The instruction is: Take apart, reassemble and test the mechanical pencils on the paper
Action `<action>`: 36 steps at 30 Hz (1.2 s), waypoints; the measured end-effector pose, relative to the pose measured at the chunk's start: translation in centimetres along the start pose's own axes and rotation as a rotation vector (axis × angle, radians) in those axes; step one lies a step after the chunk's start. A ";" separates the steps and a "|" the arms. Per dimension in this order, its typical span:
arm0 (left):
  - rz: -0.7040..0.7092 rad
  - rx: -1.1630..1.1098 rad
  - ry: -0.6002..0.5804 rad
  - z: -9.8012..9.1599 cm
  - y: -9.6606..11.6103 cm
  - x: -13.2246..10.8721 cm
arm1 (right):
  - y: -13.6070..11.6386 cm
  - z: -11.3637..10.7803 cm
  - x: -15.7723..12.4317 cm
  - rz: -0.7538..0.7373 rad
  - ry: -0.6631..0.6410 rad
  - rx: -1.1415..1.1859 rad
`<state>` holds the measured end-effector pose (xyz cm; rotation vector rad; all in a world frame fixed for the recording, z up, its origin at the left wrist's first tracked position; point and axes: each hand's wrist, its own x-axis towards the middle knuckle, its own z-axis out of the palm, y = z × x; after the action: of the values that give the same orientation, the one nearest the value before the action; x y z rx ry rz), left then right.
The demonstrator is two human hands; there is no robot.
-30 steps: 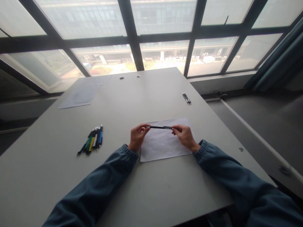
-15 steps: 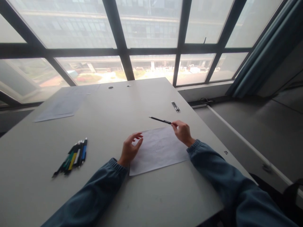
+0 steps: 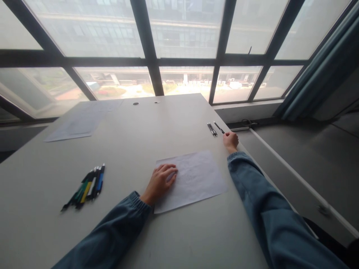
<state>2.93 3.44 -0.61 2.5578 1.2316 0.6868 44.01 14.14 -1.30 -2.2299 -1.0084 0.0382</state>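
Observation:
My right hand (image 3: 231,141) is closed on one end of a dark pen (image 3: 219,127) near the table's right edge. That pen points away from me, beside a pair of dark pens (image 3: 212,129) lying close together. My left hand (image 3: 162,181) rests with fingers stretched over the left part of a white sheet of paper (image 3: 196,179). Faint marks show on the sheet, too pale to read. Farther left lies a bunch of several pens (image 3: 86,188) in black, green, yellow, white and blue.
More white papers (image 3: 81,121) lie at the far left of the white table (image 3: 168,130). Two round holes sit near its far edge. Large windows (image 3: 185,30) rise behind it, and a blue curtain (image 3: 316,71) hangs at the right.
My right hand has carried the pen from above the paper to the right, beside the pair of pens. The left hand has lowered flat onto the sheet. The view has shifted slightly.

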 end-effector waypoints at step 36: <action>0.004 0.010 0.004 -0.2 0.2 -0.1 | -0.5 0.9 0.1 -0.182 -0.128 -0.099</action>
<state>2.89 3.25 -0.43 2.5684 1.2348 0.6890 43.48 15.00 -1.64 -2.2375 -1.3058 0.0520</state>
